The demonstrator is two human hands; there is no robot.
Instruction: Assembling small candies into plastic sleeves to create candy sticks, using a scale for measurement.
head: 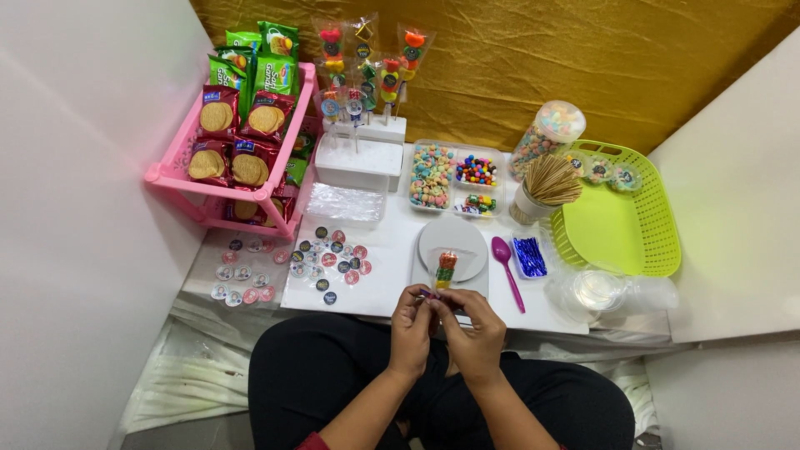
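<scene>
We are looking down on a low white bench (383, 275), and both hands are meeting at its near edge, at six o'clock. Our left hand (411, 327) and right hand (475, 333) are pinching the lower end of a candy skewer in a clear sleeve (447, 271), which is lying over the white round scale plate (454, 243) and pointing toward twelve o'clock. The fingers of both hands are drawn in narrow around something small and purple at the sleeve's mouth; we cannot tell for sure what it is, though it looks like one of the twist ties.

We judge that we are closing the wrapped skewer. The next move seems to call for a firm twist with both thumbs while keeping the sleeve gathered tight.

A tray of blue foil ties (530, 257) is sitting at three o'clock of the plate, with a purple spoon (505, 265) between them. Round stickers (329, 258) are lying at nine o'clock, candy trays (454, 177) at twelve, and finished skewers (367, 58) are standing upright in a white block (360, 158) beyond.
</scene>
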